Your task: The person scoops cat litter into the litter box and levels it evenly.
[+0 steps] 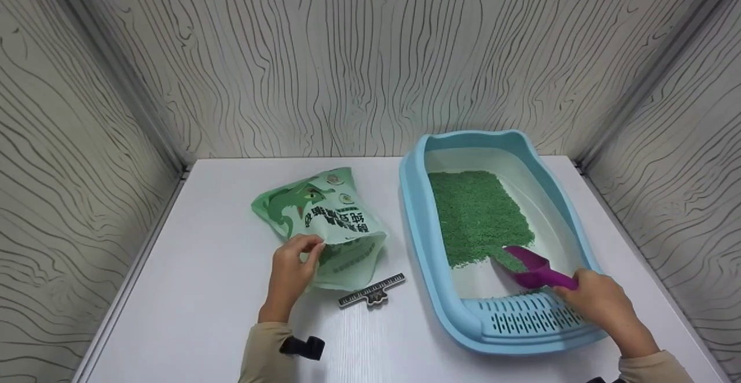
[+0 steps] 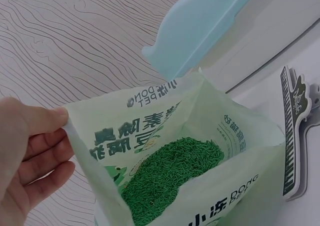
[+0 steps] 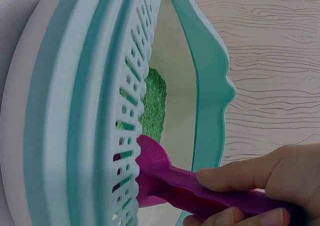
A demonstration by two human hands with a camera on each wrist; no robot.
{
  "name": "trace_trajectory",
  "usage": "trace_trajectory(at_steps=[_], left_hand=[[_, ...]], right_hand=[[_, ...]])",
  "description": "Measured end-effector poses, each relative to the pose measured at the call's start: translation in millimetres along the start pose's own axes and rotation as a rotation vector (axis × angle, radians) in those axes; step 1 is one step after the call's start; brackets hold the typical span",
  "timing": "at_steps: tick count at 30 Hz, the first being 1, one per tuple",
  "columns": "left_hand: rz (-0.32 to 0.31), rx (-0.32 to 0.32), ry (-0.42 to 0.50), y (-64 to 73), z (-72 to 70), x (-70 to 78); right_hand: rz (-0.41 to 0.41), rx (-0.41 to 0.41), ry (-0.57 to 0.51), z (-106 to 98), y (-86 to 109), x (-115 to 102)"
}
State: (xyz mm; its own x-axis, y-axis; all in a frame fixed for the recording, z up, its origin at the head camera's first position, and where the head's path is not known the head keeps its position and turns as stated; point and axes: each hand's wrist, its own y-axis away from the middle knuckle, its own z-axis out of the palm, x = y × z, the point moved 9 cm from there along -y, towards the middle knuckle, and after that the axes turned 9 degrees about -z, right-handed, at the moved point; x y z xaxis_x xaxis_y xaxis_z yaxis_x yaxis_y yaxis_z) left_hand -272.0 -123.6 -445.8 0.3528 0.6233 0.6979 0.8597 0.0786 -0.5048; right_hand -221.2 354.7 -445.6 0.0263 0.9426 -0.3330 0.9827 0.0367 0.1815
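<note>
My left hand (image 1: pixel 292 267) pinches the rim of an open, pale green bag of cat litter (image 1: pixel 347 221) that lies on the table with its mouth toward me. Green litter pellets (image 2: pixel 172 173) show inside the bag in the left wrist view. My right hand (image 1: pixel 602 308) grips the handle of a purple litter scoop (image 1: pixel 535 270). The scoop's bowl is inside a blue litter box (image 1: pixel 414 198), with green pellets in it, at the near edge of the green litter (image 1: pixel 477 215) spread over the box's floor. In the right wrist view the slatted front rim partly hides the scoop (image 3: pixel 170 178).
A long black-and-silver clip (image 1: pixel 373 290) with a keyboard pattern lies on the white table (image 1: pixel 214 244) between the bag and the box. Wood-grain panels (image 1: pixel 324 59) enclose the table at the back and both sides. The box's raised walls surround the scoop.
</note>
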Motion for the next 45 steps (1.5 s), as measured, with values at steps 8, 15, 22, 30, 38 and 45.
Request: trace_trajectory(at_steps=[8, 15, 22, 30, 38, 45], left_hand=[[0.007, 0.012, 0.0, -0.2, -0.8, 0.5], [-0.01, 0.001, 0.002, -1.1, -0.3, 1.1], [-0.014, 0.0, -0.009, -2.3, 0.5, -0.6], [-0.029, -0.004, -0.015, -2.4, 0.4, -1.3], [-0.024, -0.004, -0.004, -2.1, 0.0, -1.4], [-0.024, -0.013, 0.001, -2.1, 0.2, -1.3]], right_hand=[[0.019, 0.006, -0.005, -7, -1.1, 11], [0.064, -0.004, -0.012, -11, -0.3, 19], [0.092, 0.008, 0.003, -15, -1.0, 26], [0.11, 0.014, 0.031, -22, -3.8, 27], [0.096, 0.019, 0.07, -28, -4.7, 19], [0.085, 0.045, 0.081, -33, -5.5, 12]])
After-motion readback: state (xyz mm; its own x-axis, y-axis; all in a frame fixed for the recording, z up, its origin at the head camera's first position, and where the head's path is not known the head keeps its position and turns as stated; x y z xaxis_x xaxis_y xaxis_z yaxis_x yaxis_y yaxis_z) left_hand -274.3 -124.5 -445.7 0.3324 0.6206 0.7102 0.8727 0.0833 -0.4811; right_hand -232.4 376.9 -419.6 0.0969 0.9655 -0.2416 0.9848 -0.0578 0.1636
